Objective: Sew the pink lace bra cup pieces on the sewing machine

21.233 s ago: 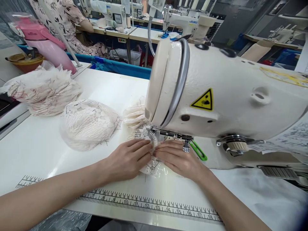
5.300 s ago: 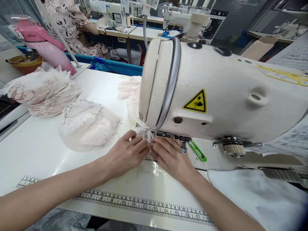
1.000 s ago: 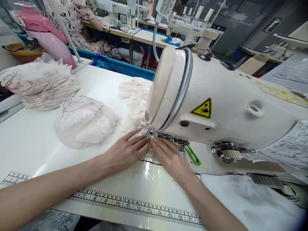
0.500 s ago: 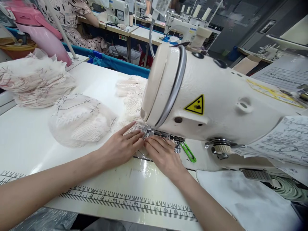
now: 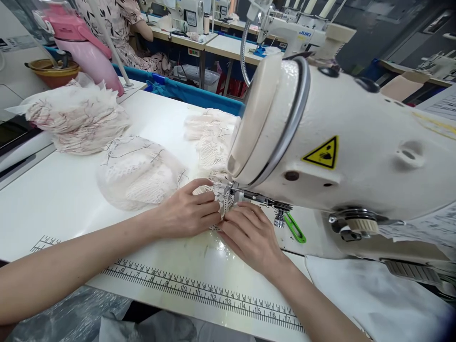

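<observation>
White lace fabric point(image 5: 214, 147) runs along the table and under the presser foot of the sewing machine point(image 5: 281, 128). My left hand point(image 5: 190, 209) has its fingers curled down onto the lace, just left of the needle area. Close against it, my right hand point(image 5: 251, 235) pinches the near edge of the lace, fingers pressed together. The fingertips of both hands almost meet in front of the foot. Partly hidden behind my hands is the lace's near end. A round lace piece with dark thread ends point(image 5: 140, 173) lies left of my left hand.
A pile of lace pieces point(image 5: 80, 118) sits at the left, before a pink bottle point(image 5: 83, 52) and a brown bowl point(image 5: 53, 71). Green thread snips point(image 5: 295, 228) lie under the machine arm. A printed ruler point(image 5: 199, 289) follows the front edge. Another person point(image 5: 117, 33) sits behind.
The camera view has shifted, so the scene sits further right. My left fingers, stretched over the lace before, are now curled. My right hand has drawn slightly back from the foot, baring more lace.
</observation>
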Tool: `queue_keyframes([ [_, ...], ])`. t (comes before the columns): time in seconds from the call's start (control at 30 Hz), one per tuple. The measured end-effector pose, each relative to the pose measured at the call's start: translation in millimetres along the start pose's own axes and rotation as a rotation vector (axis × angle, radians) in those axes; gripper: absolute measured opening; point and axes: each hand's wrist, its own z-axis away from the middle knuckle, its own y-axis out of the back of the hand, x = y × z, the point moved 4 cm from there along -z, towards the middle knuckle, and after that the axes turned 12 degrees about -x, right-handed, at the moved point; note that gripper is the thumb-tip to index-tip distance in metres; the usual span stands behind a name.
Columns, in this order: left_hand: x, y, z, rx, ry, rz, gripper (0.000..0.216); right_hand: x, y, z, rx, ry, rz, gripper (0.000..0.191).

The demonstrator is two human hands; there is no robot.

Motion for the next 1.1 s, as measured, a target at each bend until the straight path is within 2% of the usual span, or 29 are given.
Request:
queue_keyframes([
  [0.17,4.4,-0.6,0.7,0.021,-0.057,0.014,0.023,-0.2,-2.1,2.8,-0.001,0.045,-0.044,0.012],
  [0.27,3.0,-6.7,2.3,-0.103,-0.039,0.118,0.016,-0.9,0.6,2.1,0.013,0.063,-0.059,0.015],
  [0.37,0.8,-16.8,5.9,-0.259,0.018,0.214,0.039,-1.2,1.5,2.2,0.020,0.068,-0.052,0.016],
  [0.47,0.0,-22.6,8.8,-0.330,0.057,0.229,0.049,-0.5,-0.5,3.8,0.004,0.052,-0.044,0.017],
  [0.63,-1.2,-19.8,7.8,-0.324,0.037,0.192,0.047,-2.5,-0.7,3.2,-0.026,0.042,-0.008,0.015],
  [1.1,-8.0,-17.5,4.4,-0.328,0.021,0.204,0.046,-9.1,0.0,-0.9,0.049,0.118,0.058,0.014],
])
